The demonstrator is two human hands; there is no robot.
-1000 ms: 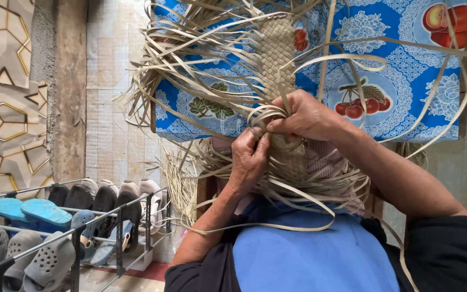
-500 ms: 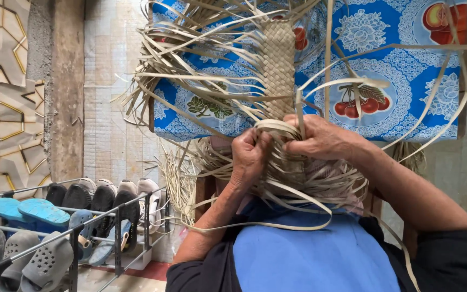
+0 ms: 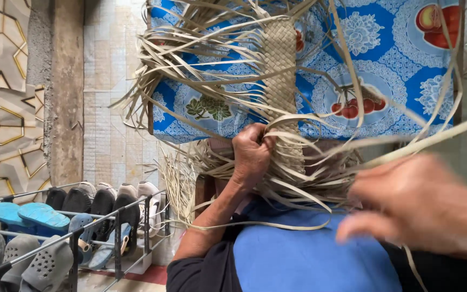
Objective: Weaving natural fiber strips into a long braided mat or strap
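A narrow woven band of pale palm strips [image 3: 281, 70] runs up the middle of the view, with many loose strips [image 3: 190, 59] fanning out to both sides. My left hand [image 3: 251, 154] is closed around the band and a bundle of strips at its lower end. My right hand [image 3: 420, 208] is blurred, close to the camera at the right, and appears to pinch one long strip [image 3: 433, 139] that stretches up to the right. A blue cloth [image 3: 309, 254] covers my lap beneath the work.
A blue cloth printed with fruit and white lace patterns [image 3: 390, 59] lies behind the weaving. At lower left a metal shoe rack [image 3: 71, 232] holds several sandals and clogs. A tiled floor [image 3: 109, 108] and a patterned wall [image 3: 1, 108] are at left.
My right hand has left the band and swung out to the right toward the camera, drawing a long strip with it. My left hand has kept its grip on the band.
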